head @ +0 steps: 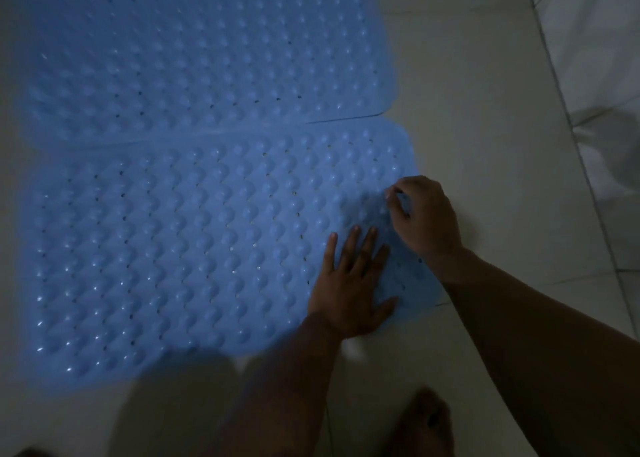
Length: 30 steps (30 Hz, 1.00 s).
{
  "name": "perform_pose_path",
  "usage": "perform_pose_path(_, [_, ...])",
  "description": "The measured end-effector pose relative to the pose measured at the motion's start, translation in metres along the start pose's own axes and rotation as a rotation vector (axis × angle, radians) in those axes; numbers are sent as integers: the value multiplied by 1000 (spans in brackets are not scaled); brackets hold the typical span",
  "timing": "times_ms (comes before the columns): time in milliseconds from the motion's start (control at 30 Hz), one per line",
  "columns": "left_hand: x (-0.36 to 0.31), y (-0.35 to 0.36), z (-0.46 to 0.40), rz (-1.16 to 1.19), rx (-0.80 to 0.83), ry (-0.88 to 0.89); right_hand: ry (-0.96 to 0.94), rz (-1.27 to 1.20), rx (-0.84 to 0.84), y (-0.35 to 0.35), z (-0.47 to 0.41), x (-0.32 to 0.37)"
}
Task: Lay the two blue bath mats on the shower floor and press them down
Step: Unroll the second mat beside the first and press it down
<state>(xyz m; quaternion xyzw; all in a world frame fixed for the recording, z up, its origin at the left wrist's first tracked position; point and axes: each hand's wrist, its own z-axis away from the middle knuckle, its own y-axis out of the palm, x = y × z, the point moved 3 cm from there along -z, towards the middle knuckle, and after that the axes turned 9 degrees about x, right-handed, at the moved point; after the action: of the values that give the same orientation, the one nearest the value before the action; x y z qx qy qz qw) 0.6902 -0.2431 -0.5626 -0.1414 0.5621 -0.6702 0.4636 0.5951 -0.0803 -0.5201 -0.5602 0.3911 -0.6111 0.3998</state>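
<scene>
Both mats flat on floor [485, 75], edges touching. Near mat [173, 248]: long axis left–right. Far mat [190, 58] beyond it. Left hand [349, 283] spread, pressing right end. Right hand [424, 214] curled, fingertips on same end; pinch unclear. Unpressed area lies leftward, left hand nearer.

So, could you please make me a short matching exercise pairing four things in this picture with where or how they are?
Things:
1. left hand
2. right hand
3. far mat
4. foot

States:
A. fingers curled, at the near mat's right end
B. on bare floor, at the bottom edge of the picture
C. flat, fingers spread, palm down on the near mat
D. untouched by either hand

Pairs: 1-C, 2-A, 3-D, 4-B
</scene>
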Motion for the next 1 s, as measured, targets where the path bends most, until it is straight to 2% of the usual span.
perform_pose_path(133, [1,-8,-5,46,130,-1,12,-12,66,-6,1,13])
perform_pose_path(200, [8,-21,-6,150,205,43,-4,-38,59,-18,0,32])
perform_pose_path(233, [15,-30,-6,245,181,65,-15,-40,38,-25,-1,42])
perform_pose_path(333, [54,-58,3,482,-120,7,-54,-62,18,-28,-7,72])
perform_pose_path(400, [89,-70,21,422,-240,-80,-89,-73,19,-15,-2,94])
perform_pose_path(500, [135,-76,58,272,-292,-267,-145,-62,89,31,28,130])
perform_pose_path(633, [179,-73,102,209,-354,-477,-180,150,270,103,80,173])
perform_pose_path(700, [189,-72,113,213,-345,-524,-135,197,306,122,101,181])
perform_pose_path(767, [196,-71,119,221,-348,-543,-90,220,261,125,110,184])
perform_pose_path(1000, [212,-65,124,187,-381,-590,-95,275,230,126,107,193])
